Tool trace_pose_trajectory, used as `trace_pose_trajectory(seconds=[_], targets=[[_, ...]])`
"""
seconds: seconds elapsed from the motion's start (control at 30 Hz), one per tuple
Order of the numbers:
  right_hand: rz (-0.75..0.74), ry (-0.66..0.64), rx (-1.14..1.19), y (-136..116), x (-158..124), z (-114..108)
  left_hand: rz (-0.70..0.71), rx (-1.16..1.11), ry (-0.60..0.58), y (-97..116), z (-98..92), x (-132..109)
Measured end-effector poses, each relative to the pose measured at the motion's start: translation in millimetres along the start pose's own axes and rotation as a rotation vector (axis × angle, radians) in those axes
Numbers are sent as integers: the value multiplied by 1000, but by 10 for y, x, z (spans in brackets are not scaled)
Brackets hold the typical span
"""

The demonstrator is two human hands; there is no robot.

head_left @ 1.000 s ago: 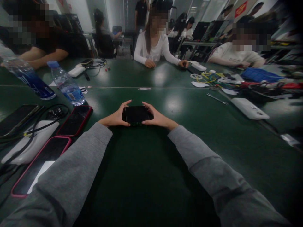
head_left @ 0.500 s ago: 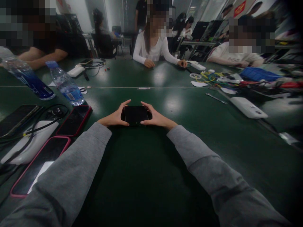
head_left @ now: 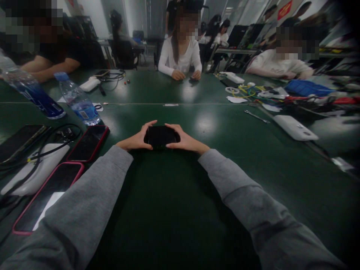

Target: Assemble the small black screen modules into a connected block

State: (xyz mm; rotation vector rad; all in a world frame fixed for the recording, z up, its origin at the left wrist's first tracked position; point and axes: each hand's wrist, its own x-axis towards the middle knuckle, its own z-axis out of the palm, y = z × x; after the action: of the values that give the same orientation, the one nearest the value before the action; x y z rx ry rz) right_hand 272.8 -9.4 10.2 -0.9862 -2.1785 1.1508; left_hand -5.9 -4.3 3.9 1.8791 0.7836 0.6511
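A small black box-shaped object (head_left: pixel 161 136) is held between my hands above the dark green table. Its flat face is plain, so I cannot tell its exact kind. My left hand (head_left: pixel 138 140) is closed around its left end, with the thumb along the lower front and the fingers behind the top edge. On the opposite end, my right hand (head_left: pixel 182 140) grips it the same way. Nearest to my left forearm lie a phone with a red edge (head_left: pixel 88 143) and a phone in a pink case (head_left: pixel 50 197).
Two water bottles, one dark blue (head_left: pixel 42 95) and one clear (head_left: pixel 80 101), stand on the left. White power strips (head_left: pixel 295 127), cables and a blue tray (head_left: pixel 311 89) lie to the right. A wrench (head_left: pixel 256 116) rests mid-right. Several people sit around the table.
My hands and the black object have barely shifted; my right fingers sit slightly further inward. A person opposite has brought one hand from the right toward the middle.
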Motion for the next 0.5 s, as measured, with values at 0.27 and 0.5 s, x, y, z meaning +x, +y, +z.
trace_pose_trajectory(seconds=[0.27, 0.5], targets=[[-9, 10, 9, -2, 6, 20, -13, 0, 30, 4, 10, 3], [-60, 56, -8, 30, 4, 40, -17, 100, 52, 30, 41, 17]])
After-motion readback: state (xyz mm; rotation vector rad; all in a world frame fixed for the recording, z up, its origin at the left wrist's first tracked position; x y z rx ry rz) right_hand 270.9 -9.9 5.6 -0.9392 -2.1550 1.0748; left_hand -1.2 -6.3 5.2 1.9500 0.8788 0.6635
